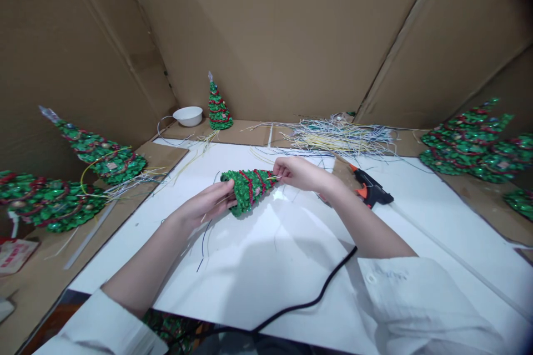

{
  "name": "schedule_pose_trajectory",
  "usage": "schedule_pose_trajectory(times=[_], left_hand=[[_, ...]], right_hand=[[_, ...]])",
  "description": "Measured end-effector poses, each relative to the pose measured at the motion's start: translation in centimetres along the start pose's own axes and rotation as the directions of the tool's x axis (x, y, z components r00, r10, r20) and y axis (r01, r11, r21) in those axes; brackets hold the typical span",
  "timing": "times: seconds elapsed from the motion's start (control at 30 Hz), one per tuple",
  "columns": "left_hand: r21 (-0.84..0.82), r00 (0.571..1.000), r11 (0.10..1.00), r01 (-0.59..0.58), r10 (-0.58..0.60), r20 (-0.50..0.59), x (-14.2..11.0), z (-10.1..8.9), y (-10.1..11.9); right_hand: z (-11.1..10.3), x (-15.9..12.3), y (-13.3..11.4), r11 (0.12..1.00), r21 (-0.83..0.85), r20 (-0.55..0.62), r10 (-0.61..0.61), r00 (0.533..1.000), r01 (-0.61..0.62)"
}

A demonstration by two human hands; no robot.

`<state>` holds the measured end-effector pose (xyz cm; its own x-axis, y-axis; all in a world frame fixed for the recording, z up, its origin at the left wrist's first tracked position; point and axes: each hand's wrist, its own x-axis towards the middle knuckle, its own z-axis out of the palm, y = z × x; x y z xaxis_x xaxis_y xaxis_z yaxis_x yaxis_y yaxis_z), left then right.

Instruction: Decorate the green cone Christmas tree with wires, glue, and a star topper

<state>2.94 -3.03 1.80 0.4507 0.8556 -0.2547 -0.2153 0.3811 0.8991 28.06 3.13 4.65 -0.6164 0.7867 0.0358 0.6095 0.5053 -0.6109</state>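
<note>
A small green Christmas tree (250,188) with red garland lies tilted on its side just above the white board. Its wide base is at the left, gripped by my left hand (212,202), whose fingers curl round the bottom edge. My right hand (297,173) is closed at the narrow tip, with thumb and finger pinched around what looks like a thin pale wire. Whether those fingers also hold the tip itself is partly hidden. Thin wires (204,244) stick out by the base, near my left hand.
A hot glue gun (370,188) lies right of my right hand, and a black cable (308,304) crosses the front of the white board (416,238). A heap of wires (341,136) lies at the back. More trees (100,152) stand left and right; a white bowl (188,116) sits behind.
</note>
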Motion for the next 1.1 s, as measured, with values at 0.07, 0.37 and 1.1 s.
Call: schedule_pose_trajectory(times=[0.07,0.37,1.1], left_hand=[[0.002,1.0,1.0,-0.005,0.005,0.004,0.0,0.0,0.0],[0.02,1.0,1.0,-0.009,0.009,0.009,0.0,-0.1,0.0],[-0.025,0.996,0.997,-0.072,0.074,0.051,0.5,-0.2,-0.8]], right_hand=[[0.2,0.1,0.2,1.0,0.012,-0.013,0.004,1.0,-0.004],[0.3,0.4,-0.3,0.981,-0.191,-0.103,0.025,0.994,-0.045],[0.9,0.5,-1.1,0.975,-0.212,-0.099,0.046,0.994,-0.066]])
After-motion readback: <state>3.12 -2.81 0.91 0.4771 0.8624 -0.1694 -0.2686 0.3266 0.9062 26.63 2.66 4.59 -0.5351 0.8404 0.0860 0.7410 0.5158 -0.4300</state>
